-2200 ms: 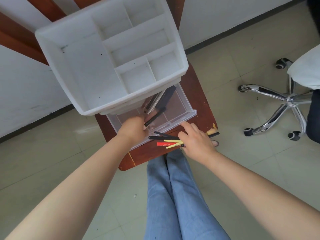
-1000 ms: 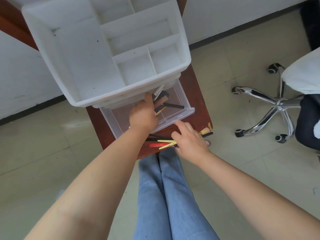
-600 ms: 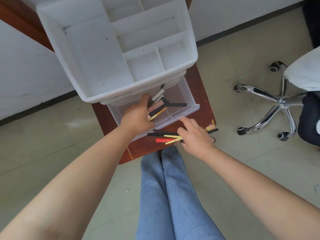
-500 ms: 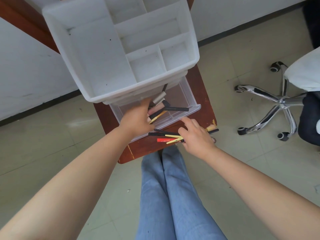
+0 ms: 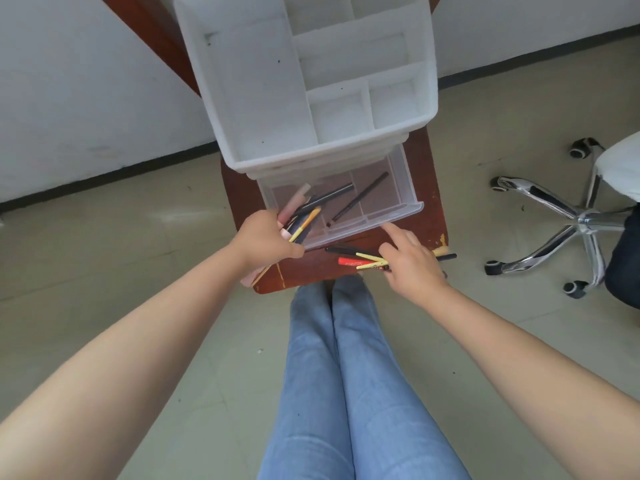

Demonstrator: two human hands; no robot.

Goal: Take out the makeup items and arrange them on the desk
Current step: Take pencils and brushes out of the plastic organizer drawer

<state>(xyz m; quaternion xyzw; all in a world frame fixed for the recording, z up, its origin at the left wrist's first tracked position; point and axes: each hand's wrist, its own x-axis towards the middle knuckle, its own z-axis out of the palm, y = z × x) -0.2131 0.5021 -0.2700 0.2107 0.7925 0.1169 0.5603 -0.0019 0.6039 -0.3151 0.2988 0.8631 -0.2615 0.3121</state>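
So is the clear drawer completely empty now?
No, a thin black pencil lies loose in the clear drawer, apart from the bundle that the left hand grips.

No words, numbers or signs can be read. Dark marks are seen on the red stick (image 5: 349, 261) on the worktop (image 5: 424, 188), but they are too blurred.

A reddish-brown wooden desk (image 5: 427, 174) carries a white plastic organiser (image 5: 263, 98), whose clear drawer (image 5: 401, 188) stands pulled out above both hands. On the bare wood by the near edge, between the left hand (image 5: 263, 242) and the right hand (image 5: 412, 268), lies a small cluster of slim makeup pencils (image 5: 356, 258), black, yellow and red, partly under the right hand. The desk's near right corner (image 5: 441, 242) is chipped pale.
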